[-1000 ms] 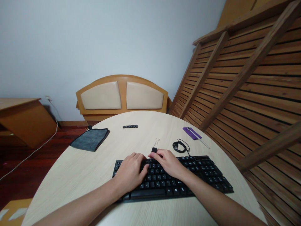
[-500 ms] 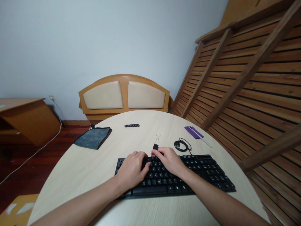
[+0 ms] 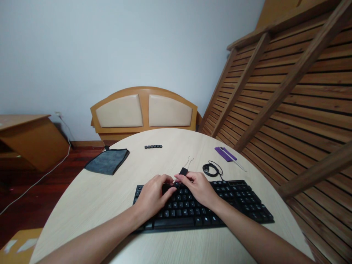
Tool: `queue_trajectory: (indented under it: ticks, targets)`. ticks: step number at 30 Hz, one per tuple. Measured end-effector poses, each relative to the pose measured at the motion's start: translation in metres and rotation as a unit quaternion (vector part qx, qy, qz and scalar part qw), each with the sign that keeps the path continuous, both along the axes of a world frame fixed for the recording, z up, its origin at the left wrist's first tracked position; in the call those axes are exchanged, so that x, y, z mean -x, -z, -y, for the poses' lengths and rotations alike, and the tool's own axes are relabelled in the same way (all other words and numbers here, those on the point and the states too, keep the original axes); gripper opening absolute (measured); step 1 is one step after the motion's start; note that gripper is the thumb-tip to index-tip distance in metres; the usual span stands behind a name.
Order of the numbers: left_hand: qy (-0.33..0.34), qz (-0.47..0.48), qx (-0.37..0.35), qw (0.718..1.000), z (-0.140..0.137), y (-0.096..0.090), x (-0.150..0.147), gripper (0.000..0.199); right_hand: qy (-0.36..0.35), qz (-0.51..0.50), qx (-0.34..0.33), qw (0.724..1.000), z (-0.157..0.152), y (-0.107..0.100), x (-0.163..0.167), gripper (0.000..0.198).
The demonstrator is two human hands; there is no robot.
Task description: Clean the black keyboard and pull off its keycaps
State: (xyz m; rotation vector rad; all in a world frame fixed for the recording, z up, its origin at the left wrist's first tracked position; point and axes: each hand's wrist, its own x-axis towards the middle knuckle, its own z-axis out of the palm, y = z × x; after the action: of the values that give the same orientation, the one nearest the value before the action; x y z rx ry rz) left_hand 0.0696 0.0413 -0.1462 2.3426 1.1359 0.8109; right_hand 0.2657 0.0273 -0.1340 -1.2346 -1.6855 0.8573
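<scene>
A black keyboard (image 3: pixel 176 222) lies across the near part of the table, under both hands. My right hand (image 3: pixel 200 187) is closed on a keycap puller (image 3: pixel 183 171), its black handle tilted and two thin wire prongs sticking out at the far end. Beside it, the thumb and fingertips of my left hand (image 3: pixel 154 192) close around a black keycap (image 3: pixel 176 184) at the puller's near end, over the upper key rows. Fingers partly hide both the keycap and the puller's near wires.
Farther back on the round table (image 3: pixel 82 212) stands a short row of black keycaps (image 3: pixel 153 146). A dark grey cloth (image 3: pixel 107 161) lies left. To the right are a coiled cable (image 3: pixel 212 169), a purple strip (image 3: pixel 223 154) and a thin white stick (image 3: pixel 239 165) on it.
The puller has tilted, its far prongs swinging right. My left thumb and fingertips have moved in to the puller's near end and closed on the keycap there.
</scene>
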Motion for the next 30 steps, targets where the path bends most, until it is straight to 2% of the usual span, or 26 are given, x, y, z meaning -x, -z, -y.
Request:
queue_trajectory:
  ticks: [3,11,18,22,26,30]
  targets:
    - [0.025,0.025,0.013,0.999,-0.0004,-0.0022,0.0006,0.013,-0.017,-0.016,0.004,1.000,0.0000,-0.0009,-0.0004,0.041]
    - [0.038,0.030,0.009,0.999,-0.0009,-0.0024,0.0020,0.013,-0.008,-0.025,0.027,0.999,-0.0011,-0.0003,-0.0027,0.040]
    - [0.071,0.002,-0.051,0.996,-0.0001,-0.0012,0.0034,0.017,-0.003,-0.035,0.049,0.998,-0.0005,-0.0014,-0.0014,0.043]
    - [0.105,-0.016,-0.083,0.991,0.0019,-0.0023,0.0042,0.021,-0.013,-0.086,0.079,0.993,-0.0018,0.0024,0.0005,0.042]
    - [0.113,-0.031,-0.098,0.988,0.0024,-0.0021,0.0043,0.021,-0.021,-0.127,0.110,0.986,-0.0017,0.0059,0.0017,0.044]
    - [0.112,-0.045,-0.111,0.986,0.0014,-0.0012,0.0035,0.019,-0.023,-0.102,0.093,0.990,0.0020,0.0043,0.0016,0.040]
